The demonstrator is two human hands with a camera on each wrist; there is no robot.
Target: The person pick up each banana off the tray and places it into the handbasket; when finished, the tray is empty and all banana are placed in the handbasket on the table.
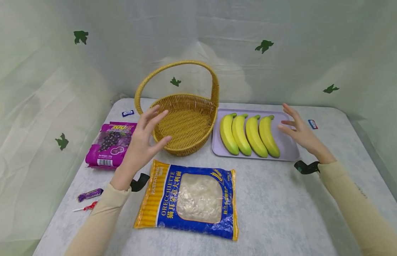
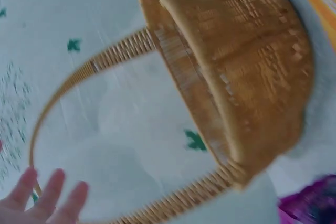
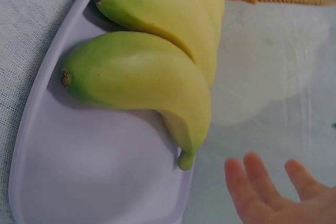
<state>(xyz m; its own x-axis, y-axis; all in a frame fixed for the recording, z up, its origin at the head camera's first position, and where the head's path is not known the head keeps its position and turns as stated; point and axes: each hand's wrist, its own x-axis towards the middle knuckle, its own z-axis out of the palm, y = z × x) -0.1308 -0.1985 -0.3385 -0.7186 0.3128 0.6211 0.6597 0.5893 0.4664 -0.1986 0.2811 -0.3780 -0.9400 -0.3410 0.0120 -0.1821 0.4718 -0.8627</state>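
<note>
My left hand (image 1: 143,144) is raised at the left side of the wicker basket (image 1: 182,149), fingers spread and holding nothing. In the left wrist view its fingertips overlap the tall arched basket handle (image 2: 173,203). The basket has nothing inside it. Over the right end of the lilac tray (image 1: 288,151) hovers my right hand (image 1: 301,133), thumb and fingers apart with nothing between them. Several yellow bananas with green tips lie side by side on that tray; the rightmost banana (image 3: 142,72) is nearest to the right hand.
A blue and yellow orecchiette pasta bag (image 1: 198,199) lies in front of the basket. On the left are a purple grape candy bag (image 1: 110,145), a purple wrapped candy (image 1: 90,195) and a red lollipop (image 1: 90,205). A pale curtain (image 1: 233,32) hangs behind the table.
</note>
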